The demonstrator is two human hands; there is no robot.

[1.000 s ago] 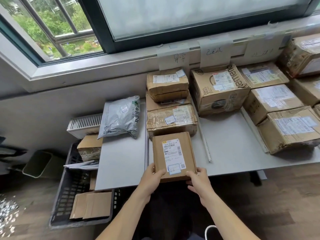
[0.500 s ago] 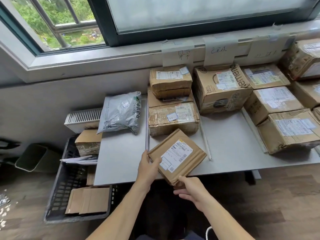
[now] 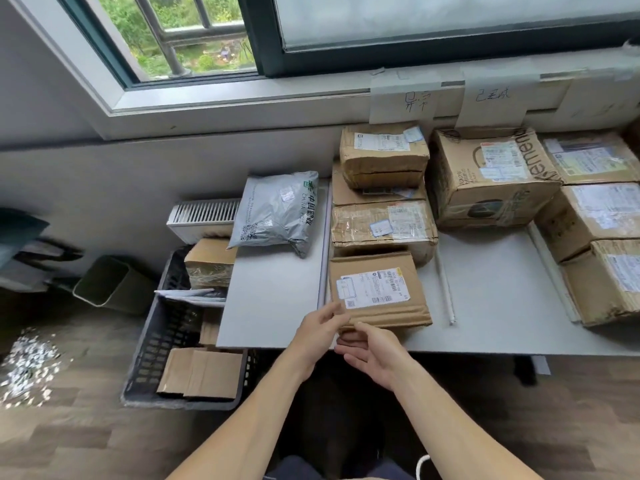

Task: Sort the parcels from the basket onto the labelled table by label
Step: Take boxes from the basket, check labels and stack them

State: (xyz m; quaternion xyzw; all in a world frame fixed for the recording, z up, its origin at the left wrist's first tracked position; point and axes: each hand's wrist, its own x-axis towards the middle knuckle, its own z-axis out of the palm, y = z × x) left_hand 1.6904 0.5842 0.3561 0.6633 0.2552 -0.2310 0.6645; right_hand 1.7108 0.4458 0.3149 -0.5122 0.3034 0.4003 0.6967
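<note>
Close to the front edge of the table (image 3: pixel 485 306), between two white divider strips (image 3: pixel 445 282): a flat cardboard parcel (image 3: pixel 391 311), lying level, white shipping label up. Just behind it, a tape-wrapped box (image 3: pixel 381 225). Further back toward the wall, a flat carton topped by a smaller brown box (image 3: pixel 382 157).

Left hand (image 3: pixel 320 327) at the parcel's near left corner, fingertips closed on that corner. Right hand (image 3: pixel 374 353) at the table's front edge, palm turned up, fingers relaxed and holding nothing, thumb tip touching the parcel's near edge.

On the table's left section, toward its back edge, a grey China Post mailer bag (image 3: pixel 277 213). Right of the middle column, a large printed carton (image 3: pixel 485 178) against the wall, then more labelled boxes (image 3: pixel 595 216) along the right side. Taped to the sill above the columns, handwritten paper signs (image 3: pixel 405 98).

On the floor left of the table, a dark plastic basket (image 3: pixel 162 341), partly under the table's left edge, with brown parcels (image 3: pixel 204 372) inside. Beyond the basket, a pale bin (image 3: pixel 110 282) and a white radiator (image 3: pixel 204 216) by the wall.
</note>
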